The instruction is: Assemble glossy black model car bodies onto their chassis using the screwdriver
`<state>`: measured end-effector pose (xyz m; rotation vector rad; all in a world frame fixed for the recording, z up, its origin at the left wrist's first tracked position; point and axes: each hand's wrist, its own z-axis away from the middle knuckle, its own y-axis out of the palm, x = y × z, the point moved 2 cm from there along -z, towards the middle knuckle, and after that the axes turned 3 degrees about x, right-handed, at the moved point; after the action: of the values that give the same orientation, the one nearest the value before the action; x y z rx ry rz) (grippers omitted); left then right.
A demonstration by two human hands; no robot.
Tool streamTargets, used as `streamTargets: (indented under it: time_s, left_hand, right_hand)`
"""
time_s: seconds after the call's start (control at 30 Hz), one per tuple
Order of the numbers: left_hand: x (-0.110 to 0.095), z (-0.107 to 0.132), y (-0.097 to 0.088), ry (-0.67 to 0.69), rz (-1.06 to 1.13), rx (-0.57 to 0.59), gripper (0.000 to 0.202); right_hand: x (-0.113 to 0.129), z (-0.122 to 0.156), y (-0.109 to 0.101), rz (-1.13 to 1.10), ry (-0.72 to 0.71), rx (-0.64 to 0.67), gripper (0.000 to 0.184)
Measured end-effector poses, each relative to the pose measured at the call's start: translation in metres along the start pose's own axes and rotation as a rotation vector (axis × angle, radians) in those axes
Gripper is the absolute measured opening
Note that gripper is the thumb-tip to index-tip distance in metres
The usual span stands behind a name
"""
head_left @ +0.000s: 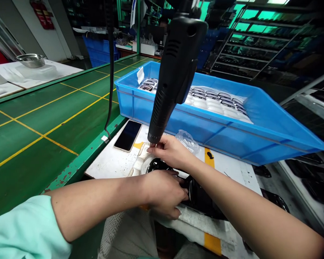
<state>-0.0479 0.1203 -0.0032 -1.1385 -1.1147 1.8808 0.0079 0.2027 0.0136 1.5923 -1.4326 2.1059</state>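
Mint-green sleeve [24, 226] and bare forearms, reaching toward a hanging power driver [172, 68]

From my remote seat, looking through the head camera, I see the sleeve at lower left, above a forearm that ends in the left hand [164, 190]. That hand lies palm down over a glossy black part [205, 201] on a white worktop [243, 172]; I take this to be for steadying it. I cannot tell whether its partly hidden fingers grip anything.

Just beyond, the right hand [172, 151] has thumb and fingertips drawn together at the driver's nose. I cannot tell whether they pinch the bit, a small fastener or neither. The driver tilts, nose down; its top runs out of view, probably hung so that the hands need not carry its weight.

Pale blocks [138, 164] sit at the part's left end, perhaps as a support. A phone [127, 135] lies at the worktop's far left corner, seemingly out of the way. Behind the right hand are a crumpled clear bag [187, 140] and a blue bin [135, 102]; its dark-rimmed pieces [198, 95] stand in rows on white material, presumably to keep them apart. A green surface [78, 135] with yellow lines stretches away at left.
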Motion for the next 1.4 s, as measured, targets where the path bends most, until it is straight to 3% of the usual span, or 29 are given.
streamTargets:
  time_s: [0.5, 1.03, 1.27, 1.4]
  left_hand:
    - [0.002, -0.001, 0.006, 0.014, -0.024, -0.038, 0.042]
    - [0.001, -0.002, 0.005, 0.021, -0.02, 0.001, 0.045]
    - [0.002, -0.003, 0.009, 0.038, -0.021, -0.055, 0.042]
    - [0.003, -0.004, 0.011, 0.041, -0.019, -0.072, 0.042]
  right_hand:
    - [-0.002, 0.006, -0.01, 0.357, 0.014, 0.023, 0.003]
    - [0.014, 0.022, -0.024, 0.423, 0.113, -0.055, 0.007]
    - [0.009, 0.023, -0.029, 0.392, 0.11, -0.21, 0.015]
    - [-0.001, 0.017, -0.026, 0.296, 0.097, -0.211, 0.016]
